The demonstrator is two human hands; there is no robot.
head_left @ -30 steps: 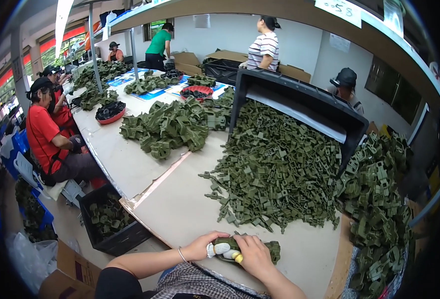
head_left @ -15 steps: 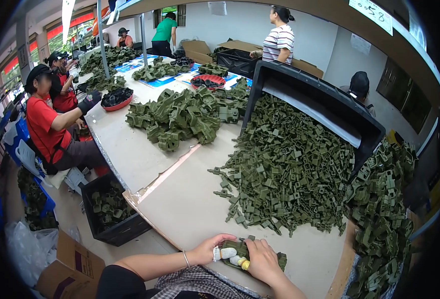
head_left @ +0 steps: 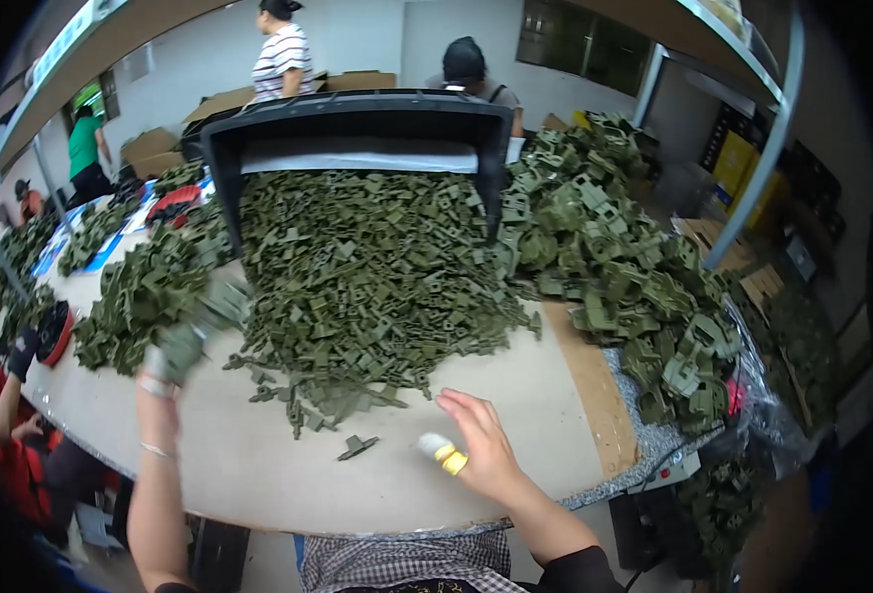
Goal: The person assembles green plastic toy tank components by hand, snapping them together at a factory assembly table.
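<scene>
My left hand (head_left: 158, 400) reaches out over the left of the table, smeared by motion, with white wrapping on a digit. An olive-green molded plastic part (head_left: 181, 351), also blurred, is at its fingers beside the left pile of bulky green parts (head_left: 130, 306). My right hand (head_left: 486, 450) is open above the table, holding nothing. Its thumb has a white cover and yellow tape. Left of it a small green plastic piece (head_left: 357, 448) lies alone on the board. Beyond both hands spreads a heap of small green pieces (head_left: 367, 267).
A black crate (head_left: 357, 124) lies tipped behind the heap. Larger green parts (head_left: 604, 237) are stacked at the right. A red bowl (head_left: 56, 336) with black pieces stands at the left edge, near a co-worker's gloved hand (head_left: 23, 354). A shelf post (head_left: 757, 178) rises at the right.
My view has turned to the right. My hands, earlier together on a green part at the near edge, have separated; the left has moved out left with a green part, the right has opened.
</scene>
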